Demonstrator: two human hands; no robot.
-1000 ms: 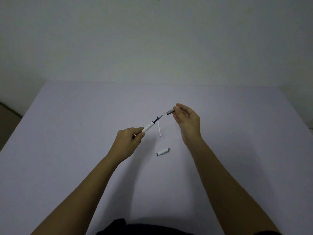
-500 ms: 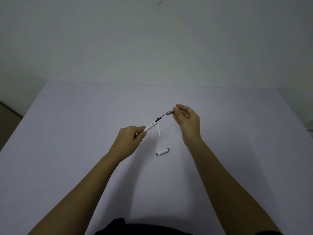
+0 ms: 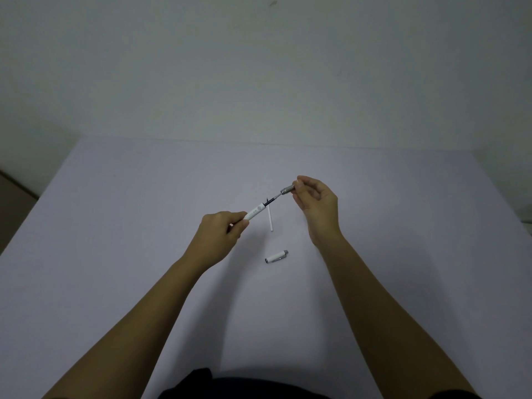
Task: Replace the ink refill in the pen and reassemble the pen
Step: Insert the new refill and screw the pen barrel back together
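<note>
My left hand [image 3: 220, 234] grips the white pen barrel [image 3: 254, 212], which points up and to the right. A dark ink refill [image 3: 271, 200] sticks out of the barrel's front end. My right hand [image 3: 315, 204] pinches the small grey metal tip piece [image 3: 287, 190] between thumb and fingers, right at the refill's point. A thin white refill tube [image 3: 270, 219] lies on the table just below the barrel. The white pen cap [image 3: 276, 257] with a silver end lies nearer to me, between my forearms.
The pale lilac table [image 3: 115, 269] runs to a far edge against a plain wall. Its left edge drops to a darker floor. A dark piece of clothing shows at the bottom edge.
My right hand has brought the grey tip piece onto the point of the refill. The barrel in my left hand has barely moved.
</note>
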